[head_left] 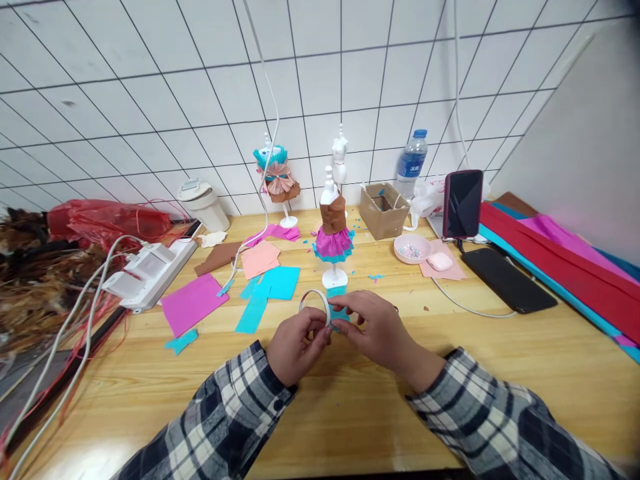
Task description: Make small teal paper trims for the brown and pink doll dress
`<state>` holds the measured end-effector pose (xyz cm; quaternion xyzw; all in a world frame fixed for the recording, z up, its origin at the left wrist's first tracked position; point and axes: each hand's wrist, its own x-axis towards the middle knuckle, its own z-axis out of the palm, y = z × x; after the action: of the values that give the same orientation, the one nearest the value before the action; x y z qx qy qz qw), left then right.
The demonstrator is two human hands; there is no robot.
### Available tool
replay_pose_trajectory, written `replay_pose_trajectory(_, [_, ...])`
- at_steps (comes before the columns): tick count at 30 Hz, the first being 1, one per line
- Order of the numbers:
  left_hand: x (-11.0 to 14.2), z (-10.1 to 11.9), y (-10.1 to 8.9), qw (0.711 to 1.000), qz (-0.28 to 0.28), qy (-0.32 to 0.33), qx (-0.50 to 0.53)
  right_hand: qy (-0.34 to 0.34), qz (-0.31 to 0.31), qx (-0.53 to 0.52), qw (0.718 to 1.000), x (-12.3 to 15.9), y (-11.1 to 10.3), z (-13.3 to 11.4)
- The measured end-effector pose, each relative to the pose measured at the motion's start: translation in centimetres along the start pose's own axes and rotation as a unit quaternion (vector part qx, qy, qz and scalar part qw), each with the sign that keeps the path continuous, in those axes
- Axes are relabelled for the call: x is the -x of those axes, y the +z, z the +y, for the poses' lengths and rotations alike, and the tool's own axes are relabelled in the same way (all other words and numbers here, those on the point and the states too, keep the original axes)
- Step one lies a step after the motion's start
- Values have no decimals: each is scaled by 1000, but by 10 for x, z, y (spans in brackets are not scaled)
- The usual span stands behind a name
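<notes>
My left hand (300, 343) is closed, gripping a narrow roll of tape (314, 293) by its lower edge; the roll stands upright. My right hand (376, 327) reaches in from the other side, its thumb and fingertips bent against the roll's right edge. Whether a loose tape end lies between them is too small to tell. Just behind the hands, a strip of turquoise paper (337, 291) lies on the table, partly covered by my right fingers. Beyond it stands a small dress form (333, 217) with a brown bodice and a magenta skirt edged in turquoise.
Turquoise paper pieces (283, 283), a magenta sheet (194, 303) and a power strip (150, 277) lie left. Farther back are a decorated dress form (280, 175), a bare one (339, 160) and a cardboard box (384, 213). At right are a bead bowl (412, 248) and phones (509, 279).
</notes>
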<state>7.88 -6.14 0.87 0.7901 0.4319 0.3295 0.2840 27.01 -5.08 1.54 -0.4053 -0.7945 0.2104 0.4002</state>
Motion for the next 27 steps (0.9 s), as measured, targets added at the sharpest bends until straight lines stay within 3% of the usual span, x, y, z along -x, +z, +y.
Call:
replay_pose_trajectory(8, [0,-2,-1,999,-12,4,-39,9,26,-22,999,0,1,-3])
replay_pose_trajectory(22, [-1,2,-2,995,-67,52,54,37,25,-26,999,-1,-3,-1])
replay_pose_trajectory(27, [-2,-2,-4,997,-42,69,-11,34,32,-85,995,1,-6,0])
